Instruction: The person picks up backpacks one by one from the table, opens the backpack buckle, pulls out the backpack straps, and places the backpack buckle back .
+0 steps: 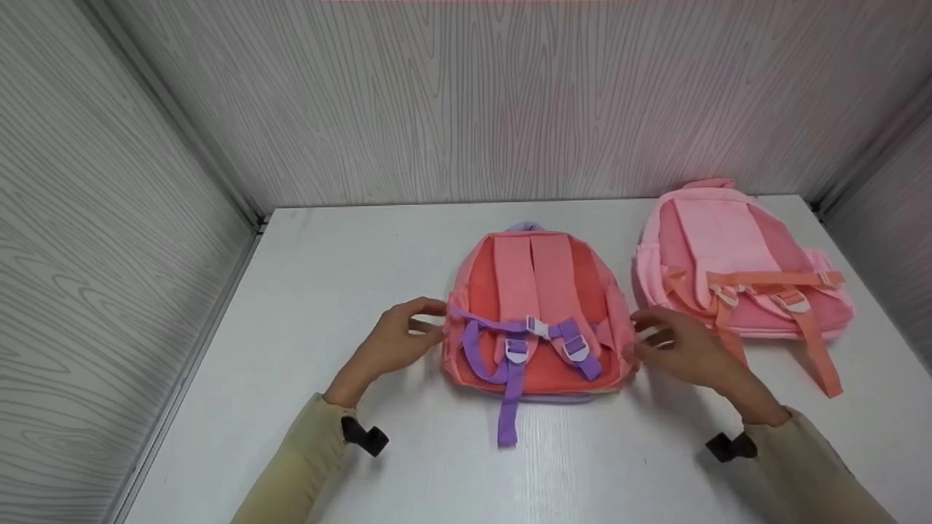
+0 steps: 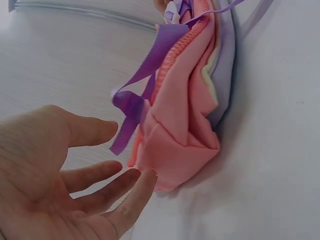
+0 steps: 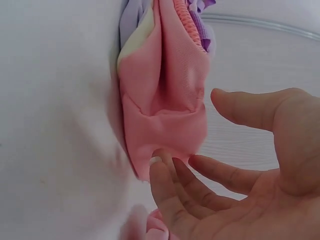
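A small coral-pink backpack (image 1: 480, 280) lies on the table with its shoulder straps facing up. Purple webbing (image 1: 512, 407) and a white buckle (image 1: 537, 327) cross its lower back. At its left side is my left hand (image 1: 404, 336), fingers loosely bent and fingertips right at the side pocket (image 2: 175, 162). My right hand (image 1: 681, 346) stands on the opposite side, with its fingertips at the right side pocket (image 3: 165, 132). In both wrist views the thumb is apart from the fingers and nothing is gripped between them. The bag's lilac front (image 2: 223, 75) faces down.
A second, lighter pink backpack (image 1: 728, 240) with orange straps (image 1: 819, 356) lies at the back right, close beyond my right hand. The white table (image 1: 328, 262) is bounded by grey wood-grain panels (image 1: 437, 102) behind and at both sides.
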